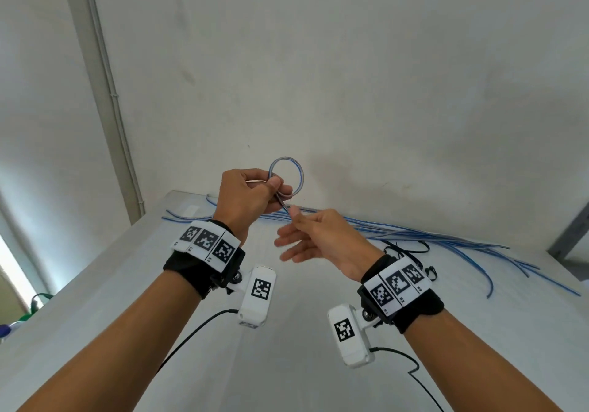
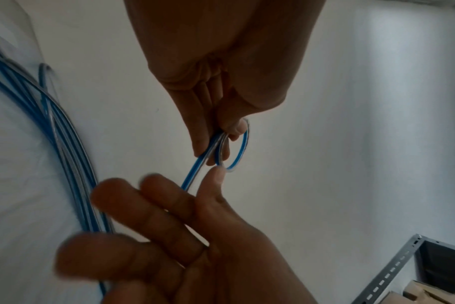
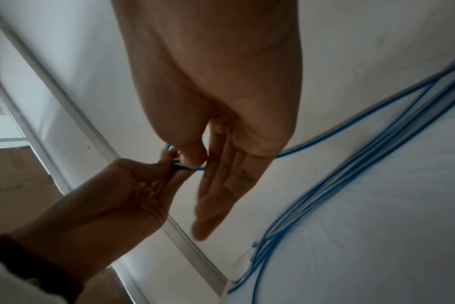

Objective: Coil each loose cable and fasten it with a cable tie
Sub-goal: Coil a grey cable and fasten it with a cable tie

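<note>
While left hand (image 1: 245,193) pinches coiled cable (image 1: 287,175), tail between right fingers (image 1: 294,212).

Black wristbands (image 1: 188,268); white tag plates (image 1: 207,241); white wrist cameras (image 1: 257,295), black leads (image 1: 194,332).

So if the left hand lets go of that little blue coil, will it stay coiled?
Probably not: the coil looks springy, a smooth round loop with no tie on it. It seems light, since the left hand holds it by a fingertip pinch.
</note>
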